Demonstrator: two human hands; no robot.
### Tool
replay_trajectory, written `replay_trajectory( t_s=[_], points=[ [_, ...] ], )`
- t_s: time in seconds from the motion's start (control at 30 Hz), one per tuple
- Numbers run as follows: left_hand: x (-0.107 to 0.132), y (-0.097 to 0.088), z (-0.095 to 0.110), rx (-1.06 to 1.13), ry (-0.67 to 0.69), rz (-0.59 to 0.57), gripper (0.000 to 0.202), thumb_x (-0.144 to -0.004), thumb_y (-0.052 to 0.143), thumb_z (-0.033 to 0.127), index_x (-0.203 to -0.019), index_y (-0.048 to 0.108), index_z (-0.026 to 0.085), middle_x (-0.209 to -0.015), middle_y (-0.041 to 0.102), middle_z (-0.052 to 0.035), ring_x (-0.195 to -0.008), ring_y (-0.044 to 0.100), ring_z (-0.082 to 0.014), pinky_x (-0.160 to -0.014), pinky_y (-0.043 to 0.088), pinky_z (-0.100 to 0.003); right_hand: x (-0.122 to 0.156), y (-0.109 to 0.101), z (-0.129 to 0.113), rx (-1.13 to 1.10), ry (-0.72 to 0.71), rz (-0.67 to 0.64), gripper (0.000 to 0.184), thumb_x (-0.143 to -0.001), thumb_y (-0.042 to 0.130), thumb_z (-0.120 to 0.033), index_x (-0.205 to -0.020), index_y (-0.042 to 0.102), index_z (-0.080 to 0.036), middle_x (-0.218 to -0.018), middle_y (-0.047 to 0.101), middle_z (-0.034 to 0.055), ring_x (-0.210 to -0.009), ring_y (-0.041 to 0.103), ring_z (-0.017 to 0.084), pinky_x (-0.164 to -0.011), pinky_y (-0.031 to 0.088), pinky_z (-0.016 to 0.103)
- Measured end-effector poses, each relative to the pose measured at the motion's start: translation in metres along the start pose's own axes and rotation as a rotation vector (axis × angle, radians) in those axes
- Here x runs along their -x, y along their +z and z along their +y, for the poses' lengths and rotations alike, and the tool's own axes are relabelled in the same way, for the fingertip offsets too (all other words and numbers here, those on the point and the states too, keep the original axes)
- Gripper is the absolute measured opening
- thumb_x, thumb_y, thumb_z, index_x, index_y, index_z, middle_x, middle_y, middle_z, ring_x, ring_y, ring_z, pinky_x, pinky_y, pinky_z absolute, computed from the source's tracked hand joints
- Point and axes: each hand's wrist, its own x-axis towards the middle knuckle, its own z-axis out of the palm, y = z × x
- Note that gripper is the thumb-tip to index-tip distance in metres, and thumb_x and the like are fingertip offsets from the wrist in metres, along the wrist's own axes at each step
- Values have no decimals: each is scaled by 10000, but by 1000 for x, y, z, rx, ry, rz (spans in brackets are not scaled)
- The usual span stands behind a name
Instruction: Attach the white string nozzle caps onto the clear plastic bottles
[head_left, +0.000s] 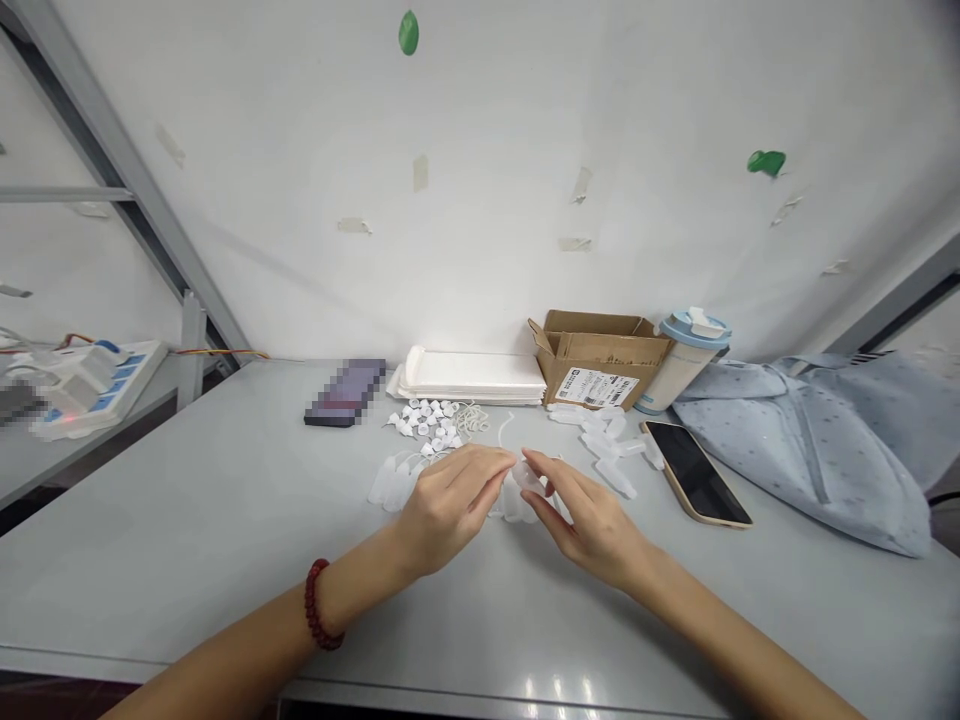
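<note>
Our left hand (450,505) and right hand (589,520) meet low over the grey table (225,520). The fingers of both are drawn narrow and pinch a small translucent bottle (520,482) between the fingertips. Just left of our left fingers lie more clear bottles (391,486), and just beyond them a scatter of white caps (427,418). Beyond our right fingers sits a second bottle cluster (609,450), with a phone (697,475) face up farther right. Well beyond the fingertips, by the wall, stand white trays (472,375), a cardboard box (600,362) and a lidded cup (686,360). A red bead bracelet (319,605) circles our left wrist.
</note>
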Motion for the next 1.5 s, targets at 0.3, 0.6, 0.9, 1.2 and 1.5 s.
replay_trajectory(
  t_s=[0.3, 0.6, 0.9, 1.2, 1.5],
  points=[
    [6, -1, -5, -25, 124, -64, 310, -796, 531, -17, -1064, 555, 137, -1025, 665, -94, -971, 630, -163, -839, 555, -277, -1, -1, -5, -120, 85, -26, 405, -901, 457, -165, -1289, 354, -217, -963, 624, 93, -701, 607, 159, -629, 549, 289],
    [-2, -10, 7, -107, 74, -201, 234, -842, 483, 27, -1047, 551, 117, -979, 635, -98, -892, 628, -157, -760, 565, -256, -7, -11, -23, -254, 306, -82, 271, -882, 475, -212, -1153, 466, -195, -960, 656, 79, -698, 643, 151, -610, 569, 281],
    [30, -30, 39, -193, -68, -258, 279, -859, 457, 40, -1122, 543, 77, -1048, 626, -132, -988, 612, -186, -844, 564, -290, 9, 8, -60, -378, 431, -102, 303, -880, 472, -177, -1179, 460, -225, -964, 642, 47, -805, 634, 149, -630, 567, 249],
    [49, -23, 44, -284, 24, -236, 282, -857, 509, 92, -1134, 519, 39, -1151, 609, -189, -1087, 587, -235, -850, 582, -315, 24, 20, -59, -341, 458, -91, 329, -896, 440, -173, -1222, 402, -203, -974, 621, 71, -813, 641, 164, -652, 581, 285],
    [48, -26, 49, -325, 64, -239, 338, -848, 568, 132, -1156, 500, 12, -1129, 613, -176, -1127, 557, -206, -886, 557, -270, 19, 20, -67, -464, 462, -3, 303, -883, 476, -174, -1185, 458, -195, -957, 627, 67, -827, 634, 143, -627, 592, 221]
  ],
)
